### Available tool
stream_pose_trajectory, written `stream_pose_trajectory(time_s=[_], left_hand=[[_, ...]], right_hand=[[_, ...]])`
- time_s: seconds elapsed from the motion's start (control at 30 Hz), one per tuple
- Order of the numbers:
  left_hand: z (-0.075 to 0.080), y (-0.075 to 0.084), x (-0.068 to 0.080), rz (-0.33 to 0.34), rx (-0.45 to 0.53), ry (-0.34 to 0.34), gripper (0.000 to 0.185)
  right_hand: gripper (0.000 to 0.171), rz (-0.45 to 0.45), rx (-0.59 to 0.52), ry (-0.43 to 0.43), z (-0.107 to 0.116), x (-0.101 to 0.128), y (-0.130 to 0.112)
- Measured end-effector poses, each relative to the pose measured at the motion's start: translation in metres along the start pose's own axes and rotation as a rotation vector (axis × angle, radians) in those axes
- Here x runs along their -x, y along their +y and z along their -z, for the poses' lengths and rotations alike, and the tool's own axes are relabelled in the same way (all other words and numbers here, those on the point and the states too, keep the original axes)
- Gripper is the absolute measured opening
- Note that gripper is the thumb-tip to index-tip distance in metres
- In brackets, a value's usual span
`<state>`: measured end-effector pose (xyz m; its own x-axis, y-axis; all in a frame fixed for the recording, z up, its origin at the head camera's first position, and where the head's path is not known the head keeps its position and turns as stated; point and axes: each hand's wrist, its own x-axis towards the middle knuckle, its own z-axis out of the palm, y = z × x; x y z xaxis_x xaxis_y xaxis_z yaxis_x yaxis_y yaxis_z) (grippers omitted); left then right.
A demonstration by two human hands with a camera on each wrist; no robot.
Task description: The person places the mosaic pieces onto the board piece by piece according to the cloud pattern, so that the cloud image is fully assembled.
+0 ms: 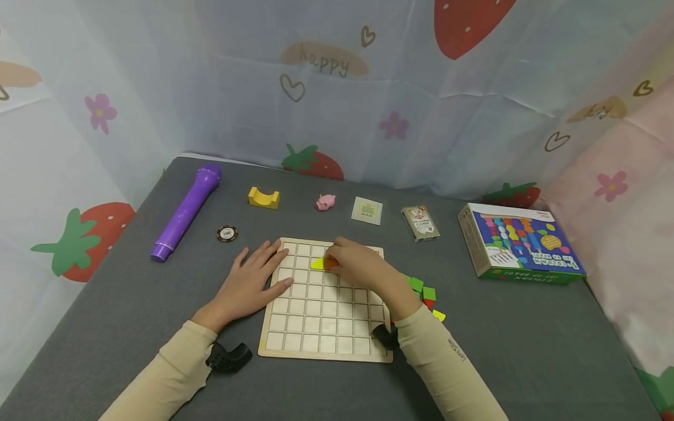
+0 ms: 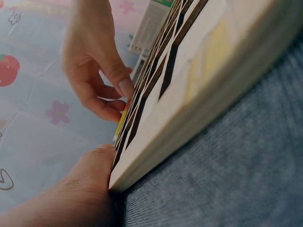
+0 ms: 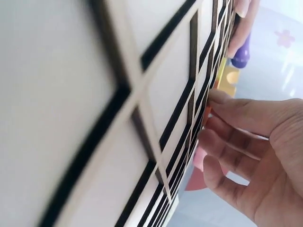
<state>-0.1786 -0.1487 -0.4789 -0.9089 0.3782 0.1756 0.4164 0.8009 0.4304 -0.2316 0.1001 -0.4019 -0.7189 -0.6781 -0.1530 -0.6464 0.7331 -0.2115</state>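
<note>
A square wooden grid board (image 1: 313,308) lies on the grey table. My left hand (image 1: 247,286) rests along its upper left edge with fingers spread; in the left wrist view the thumb (image 2: 92,165) is against the board's side. Over the upper part of the grid, my right hand (image 1: 363,266) pinches a small orange tile (image 1: 330,264) between thumb and fingers, low at a cell. Directly left of it a yellow tile (image 1: 317,264) sits in the grid. The right wrist view shows the thumb (image 3: 236,111) and fingertips at the board's surface, partly covering the orange tile.
Several green, red and yellow tiles (image 1: 429,293) lie right of the board, partly behind the right forearm. Beyond the board are a purple microphone-shaped tube (image 1: 186,213), poker chip (image 1: 227,234), yellow block (image 1: 263,199), pink pig (image 1: 325,202), square card (image 1: 367,210), playing-card box (image 1: 420,223) and toy box (image 1: 521,242).
</note>
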Motion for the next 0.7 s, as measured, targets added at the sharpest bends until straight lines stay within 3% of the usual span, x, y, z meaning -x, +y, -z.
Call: stream_pose_trajectory(time_s=[0.13, 0.27, 0.4, 0.57, 0.7], left_hand=[[0.000, 0.000, 0.000, 0.003, 0.005, 0.000, 0.069], [-0.001, 0.001, 0.000, 0.001, 0.004, -0.002, 0.068], [-0.002, -0.001, 0.000, -0.012, 0.005, 0.015, 0.067], [-0.002, -0.003, 0.001, -0.021, 0.005, 0.030, 0.067], [-0.002, -0.002, -0.001, -0.016, 0.014, 0.021, 0.067]], right_hand=[[0.025, 0.001, 0.004, -0.002, 0.001, 0.001, 0.001], [0.033, -0.032, -0.061, 0.012, 0.008, 0.011, 0.008], [0.036, -0.083, -0.131, 0.031, 0.019, 0.031, 0.019], [0.025, -0.186, -0.116, 0.022, 0.025, 0.062, 0.035], [0.019, -0.280, -0.146, -0.040, 0.023, 0.084, 0.044]])
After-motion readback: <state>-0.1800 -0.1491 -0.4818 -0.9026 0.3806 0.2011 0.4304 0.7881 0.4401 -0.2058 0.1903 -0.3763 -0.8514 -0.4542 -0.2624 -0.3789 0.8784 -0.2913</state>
